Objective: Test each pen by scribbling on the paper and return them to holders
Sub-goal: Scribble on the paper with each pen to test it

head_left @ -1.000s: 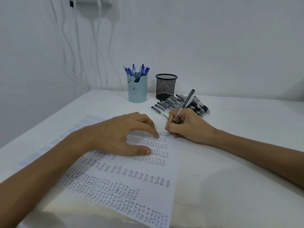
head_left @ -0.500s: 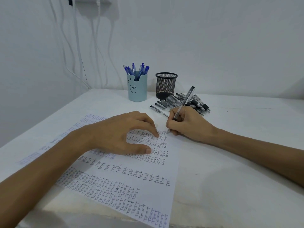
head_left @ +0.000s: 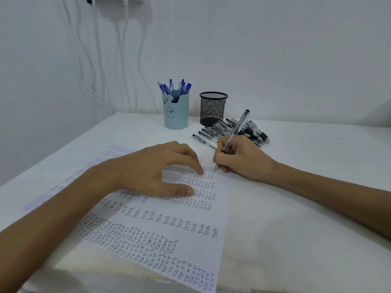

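A white paper (head_left: pixel 160 225) covered in rows of written "test" words lies on the table. My left hand (head_left: pixel 152 170) rests on it, fingertips and thumb pressing the sheet down. My right hand (head_left: pixel 241 157) grips a clear black pen (head_left: pixel 237 130) with its tip touching the paper's far right edge. A pile of black pens (head_left: pixel 243 129) lies behind my right hand. The black mesh holder (head_left: pixel 213 107) stands behind the pile. A light blue holder (head_left: pixel 176 112) with several blue pens (head_left: pixel 175 87) stands to its left.
The white table (head_left: pixel 296 208) meets white walls at the back and left. White cables (head_left: pixel 127 60) hang down the wall behind the blue holder. The table's front edge runs under the paper's near corner.
My right hand has shifted slightly with the pen, whose tilt has changed a little, while its tip stays at the paper's edge. My left hand has stayed in place.
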`<action>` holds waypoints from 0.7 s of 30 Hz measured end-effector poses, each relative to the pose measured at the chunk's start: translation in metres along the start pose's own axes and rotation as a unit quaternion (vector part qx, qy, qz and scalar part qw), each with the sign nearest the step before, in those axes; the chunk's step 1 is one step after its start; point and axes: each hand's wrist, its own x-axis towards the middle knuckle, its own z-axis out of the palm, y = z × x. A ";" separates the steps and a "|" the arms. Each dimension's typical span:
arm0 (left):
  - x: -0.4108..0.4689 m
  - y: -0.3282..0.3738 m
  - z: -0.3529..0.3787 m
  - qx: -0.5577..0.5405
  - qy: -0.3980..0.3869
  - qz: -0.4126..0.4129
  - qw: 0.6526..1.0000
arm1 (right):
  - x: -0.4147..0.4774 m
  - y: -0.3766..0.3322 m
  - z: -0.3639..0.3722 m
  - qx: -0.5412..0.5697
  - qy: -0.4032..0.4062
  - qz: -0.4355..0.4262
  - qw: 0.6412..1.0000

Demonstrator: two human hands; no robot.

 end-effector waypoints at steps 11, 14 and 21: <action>0.000 -0.001 0.001 0.000 0.003 0.000 1.000 | -0.001 -0.001 0.000 -0.012 0.010 0.008 1.000; 0.000 -0.001 0.001 0.003 0.001 0.001 1.000 | -0.001 -0.001 0.000 -0.018 0.014 0.008 1.000; 0.001 -0.005 0.002 -0.006 0.007 0.000 1.000 | 0.000 -0.004 0.002 0.065 0.063 0.056 0.994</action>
